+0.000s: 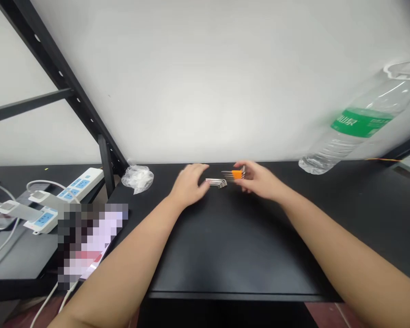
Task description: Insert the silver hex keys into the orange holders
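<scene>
Several silver L-shaped hex keys (pixel 218 182) lie side by side on the black table (pixel 232 255), their bent ends toward the right. My left hand (pixel 190 184) rests just left of them, thumb and fingers apart, the thumb at their straight ends. Whether it touches them I cannot tell. In my right hand (pixel 254 179) is an orange hex key holder (pixel 237 175) with several hex keys in it, pinched between thumb and fingers. Their straight ends point left, a little above the loose keys. Part of the holder is hidden by my fingers.
A crumpled clear plastic bag (pixel 137 178) lies at the back left. A large plastic bottle (pixel 358 123) with a green label stands at the back right, by the white wall (pixel 218 82). To the left are a power strip (pixel 78 187), white cables and a black metal frame (pixel 59 73).
</scene>
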Demonstrator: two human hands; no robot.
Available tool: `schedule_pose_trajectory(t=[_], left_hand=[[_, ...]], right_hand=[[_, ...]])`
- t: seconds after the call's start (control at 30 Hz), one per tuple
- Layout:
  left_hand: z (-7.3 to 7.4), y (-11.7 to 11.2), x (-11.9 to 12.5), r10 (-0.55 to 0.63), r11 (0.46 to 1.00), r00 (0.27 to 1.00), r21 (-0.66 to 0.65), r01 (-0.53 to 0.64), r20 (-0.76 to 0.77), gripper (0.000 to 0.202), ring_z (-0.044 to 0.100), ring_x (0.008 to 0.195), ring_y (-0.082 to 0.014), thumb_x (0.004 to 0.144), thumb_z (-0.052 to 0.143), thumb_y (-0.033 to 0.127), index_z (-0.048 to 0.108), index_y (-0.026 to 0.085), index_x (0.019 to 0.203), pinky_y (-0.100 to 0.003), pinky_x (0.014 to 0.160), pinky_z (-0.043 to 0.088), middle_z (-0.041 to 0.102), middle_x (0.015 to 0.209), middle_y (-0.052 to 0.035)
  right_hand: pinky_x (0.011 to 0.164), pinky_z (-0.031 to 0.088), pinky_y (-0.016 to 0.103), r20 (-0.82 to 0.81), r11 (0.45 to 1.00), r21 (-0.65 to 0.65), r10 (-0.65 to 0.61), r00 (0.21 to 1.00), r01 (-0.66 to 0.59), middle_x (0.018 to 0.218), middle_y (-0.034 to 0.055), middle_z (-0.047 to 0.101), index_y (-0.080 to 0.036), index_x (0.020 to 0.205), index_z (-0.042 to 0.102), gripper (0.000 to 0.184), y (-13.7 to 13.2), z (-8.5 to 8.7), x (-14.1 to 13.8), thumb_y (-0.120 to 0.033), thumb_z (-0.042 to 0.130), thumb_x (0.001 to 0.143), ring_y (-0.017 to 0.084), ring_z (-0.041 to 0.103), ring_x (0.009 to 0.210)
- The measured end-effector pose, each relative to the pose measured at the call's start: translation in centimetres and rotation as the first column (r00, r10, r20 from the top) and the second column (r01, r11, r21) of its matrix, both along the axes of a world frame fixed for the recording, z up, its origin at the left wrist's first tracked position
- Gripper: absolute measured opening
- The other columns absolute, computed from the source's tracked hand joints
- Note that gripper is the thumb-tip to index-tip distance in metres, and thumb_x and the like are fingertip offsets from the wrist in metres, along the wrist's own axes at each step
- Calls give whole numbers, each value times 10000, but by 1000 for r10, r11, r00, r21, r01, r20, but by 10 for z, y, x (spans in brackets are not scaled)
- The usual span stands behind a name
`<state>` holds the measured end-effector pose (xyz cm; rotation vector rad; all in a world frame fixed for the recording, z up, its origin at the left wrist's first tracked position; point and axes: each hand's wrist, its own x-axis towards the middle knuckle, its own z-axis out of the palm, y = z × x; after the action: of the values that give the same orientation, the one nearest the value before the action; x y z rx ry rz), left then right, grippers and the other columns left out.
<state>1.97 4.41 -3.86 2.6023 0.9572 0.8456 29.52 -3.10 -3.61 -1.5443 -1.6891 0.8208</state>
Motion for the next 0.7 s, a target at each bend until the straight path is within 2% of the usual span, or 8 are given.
schedule_pose_trajectory(t=[0.03,0.1,0.2,0.3,0.4,0.5,0.57,0.7], left_hand=[[-2,7,-4,125,992,992,1,-125,-36,469,502,1364,-300,989,534,379,548,220,1429,-467,1149,411,589,1453,-109],[-7,20,-11,314,946,935,-27,-322,-166,526,495,1341,-353,964,557,430,536,217,1443,-508,1086,435,575,1447,-142],[-12,34,-19,454,867,827,-51,-496,-331,569,537,1238,-388,935,542,609,631,202,1323,-532,1024,441,614,1302,-186],[-16,39,-22,443,863,821,-76,-499,-361,599,545,1212,-378,914,519,694,683,232,1259,-523,1014,432,613,1245,-168],[-17,40,-22,404,878,851,-119,-464,-335,517,536,1223,-378,903,583,604,687,289,1300,-533,1019,414,603,1271,-150],[-18,39,-20,326,903,886,-168,-395,-330,445,534,1233,-362,895,606,415,687,330,1324,-533,1033,394,608,1308,-126],[-17,38,-18,271,925,911,-179,-336,-312,452,525,1254,-349,878,608,346,691,339,1323,-515,1048,382,625,1309,-109],[-16,37,-15,276,922,926,-201,-330,-256,387,554,1215,-340,856,652,399,740,300,1220,-479,1034,393,668,1246,-102]], right_hand=[[676,529,356,191,996,74,-64,979,51,898,35,701,-271,1340,534,452,3,-2,14,-348,660,912,208,662,717],[804,515,387,489,975,211,-160,857,61,1036,77,710,-262,1300,602,390,8,-5,39,-272,620,911,253,673,899],[799,485,351,677,979,200,-162,718,33,1150,91,683,-271,1237,664,346,12,-9,62,-198,521,931,251,660,970],[713,449,321,753,996,64,-94,652,70,1133,89,672,-287,1187,703,373,9,-6,67,-155,534,883,227,650,865],[718,432,353,808,989,-66,-25,589,132,1103,119,676,-291,1195,721,447,0,2,61,-112,588,808,237,637,794],[803,434,415,856,989,2,-78,511,146,1116,155,678,-259,1169,732,405,-5,8,46,-117,598,814,302,641,912],[862,440,429,823,989,115,-146,550,91,1165,156,677,-238,1151,730,319,-4,7,30,-171,583,877,324,628,1024],[888,476,366,628,980,196,-94,772,-41,1162,98,687,-262,1188,721,271,6,-6,-10,-306,548,985,256,645,1004]])
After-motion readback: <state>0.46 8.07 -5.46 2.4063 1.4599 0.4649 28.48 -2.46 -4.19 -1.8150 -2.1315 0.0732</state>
